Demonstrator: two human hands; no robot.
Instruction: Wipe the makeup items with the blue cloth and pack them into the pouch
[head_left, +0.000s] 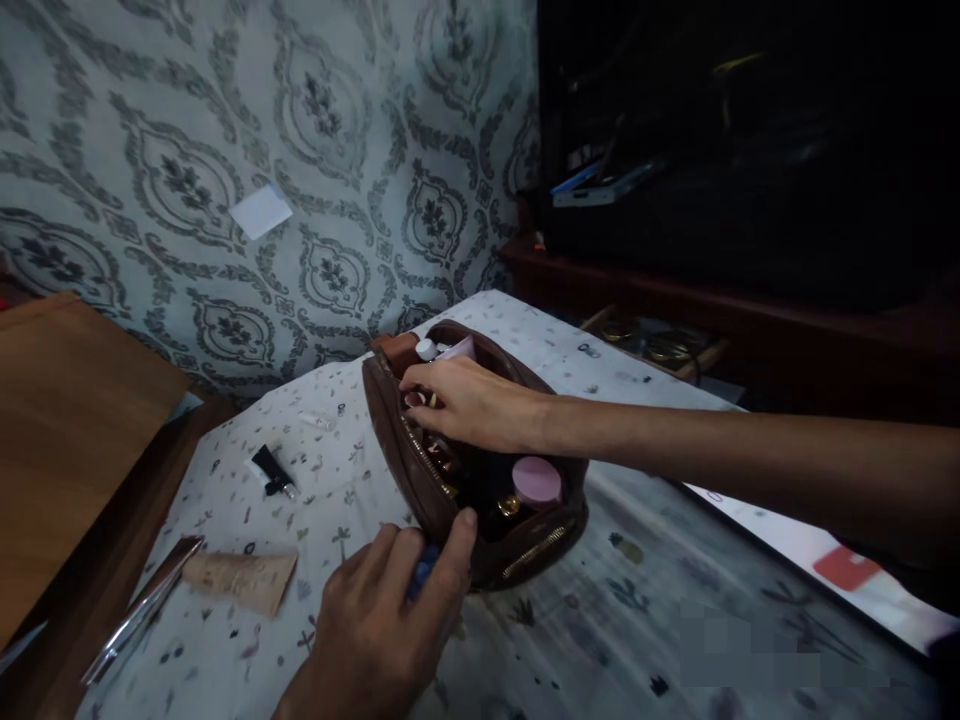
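An unzipped brown zip bag [394, 440] lies on the cloth with small items inside, among them a pink round lid [537, 482], a gold-coloured piece [508, 506] and a white-capped bottle [427, 349]. From the right, my right hand [469, 405] reaches into it, its fingers bent together around something small at the left inner side, mostly hidden. Below the bag, my left hand [382, 605] has its thumb at the near rim and its other fingers curled. A small blue thing [424, 572] shows between thumb and fingers; its kind is hidden.
On the patterned tablecloth [337, 490] at left lie a beige tube [240, 580], a shiny slim object [142, 610] and a small black tube [271, 470]. A wooden panel [75, 430] stands far left. A dark screen [750, 150] and an open drawer [652, 340] are at right.
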